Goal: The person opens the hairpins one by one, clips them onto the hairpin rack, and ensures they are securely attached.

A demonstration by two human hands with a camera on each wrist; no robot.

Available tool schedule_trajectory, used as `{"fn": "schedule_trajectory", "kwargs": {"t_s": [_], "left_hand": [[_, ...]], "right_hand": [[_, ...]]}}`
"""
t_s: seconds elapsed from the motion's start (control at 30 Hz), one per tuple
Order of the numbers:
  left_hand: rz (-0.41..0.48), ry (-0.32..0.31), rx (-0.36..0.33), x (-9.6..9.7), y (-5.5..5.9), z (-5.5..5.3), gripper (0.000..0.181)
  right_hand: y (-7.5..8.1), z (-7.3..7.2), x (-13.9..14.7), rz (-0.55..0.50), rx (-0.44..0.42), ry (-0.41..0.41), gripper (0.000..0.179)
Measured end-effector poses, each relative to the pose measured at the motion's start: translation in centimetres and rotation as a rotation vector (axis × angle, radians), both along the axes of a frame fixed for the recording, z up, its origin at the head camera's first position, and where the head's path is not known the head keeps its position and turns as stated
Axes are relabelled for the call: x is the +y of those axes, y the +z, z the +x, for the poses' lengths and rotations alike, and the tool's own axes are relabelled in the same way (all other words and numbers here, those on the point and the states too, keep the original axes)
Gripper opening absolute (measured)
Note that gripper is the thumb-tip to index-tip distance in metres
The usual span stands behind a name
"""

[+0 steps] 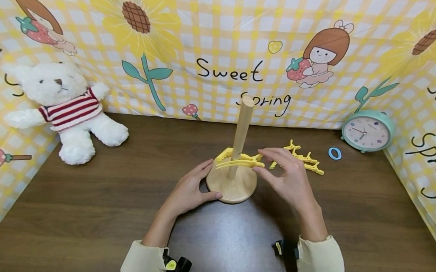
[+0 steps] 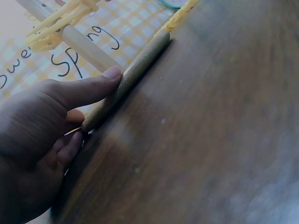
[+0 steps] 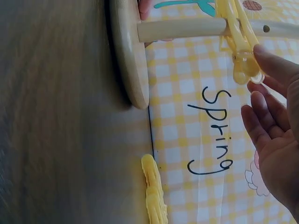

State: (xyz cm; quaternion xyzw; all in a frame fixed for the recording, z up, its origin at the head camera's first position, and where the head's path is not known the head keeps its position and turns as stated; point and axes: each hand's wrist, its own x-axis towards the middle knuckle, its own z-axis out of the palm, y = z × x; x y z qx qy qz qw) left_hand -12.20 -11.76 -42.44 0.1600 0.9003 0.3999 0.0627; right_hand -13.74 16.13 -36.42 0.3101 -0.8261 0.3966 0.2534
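Observation:
A wooden stand with a round base (image 1: 234,189) and an upright post (image 1: 242,127) is on the table. My left hand (image 1: 190,191) grips the base's left edge, its thumb (image 2: 100,86) on top and the other fingers at the side. Between thumb and fingertips, my right hand (image 1: 291,175) pinches the right end of a yellow plastic piece (image 1: 244,163) made of thin bars. Its bars pass in front of and behind the post, above the base. In the right wrist view the pinched end (image 3: 245,63) has rounded tips.
Behind my right hand lie more yellow branched pieces (image 1: 315,168). A blue ring (image 1: 330,153) and a mint alarm clock (image 1: 366,132) are farther right. At the back left sits a white teddy bear (image 1: 76,109) in a striped shirt. Patterned cloth (image 1: 222,39) hangs behind.

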Motion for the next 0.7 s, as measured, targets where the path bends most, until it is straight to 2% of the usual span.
{"fn": "schedule_trajectory", "kwargs": {"t_s": [0.47, 0.7], "left_hand": [[0.005, 0.003, 0.006, -0.1, -0.1, 0.0, 0.095], [0.004, -0.004, 0.025, 0.0, -0.1, 0.1, 0.096]], "right_hand": [[0.3, -0.1, 2.7, -0.054, -0.061, -0.070, 0.046], [-0.3, -0.2, 5.6, -0.085, -0.133, -0.196, 0.039]]}}
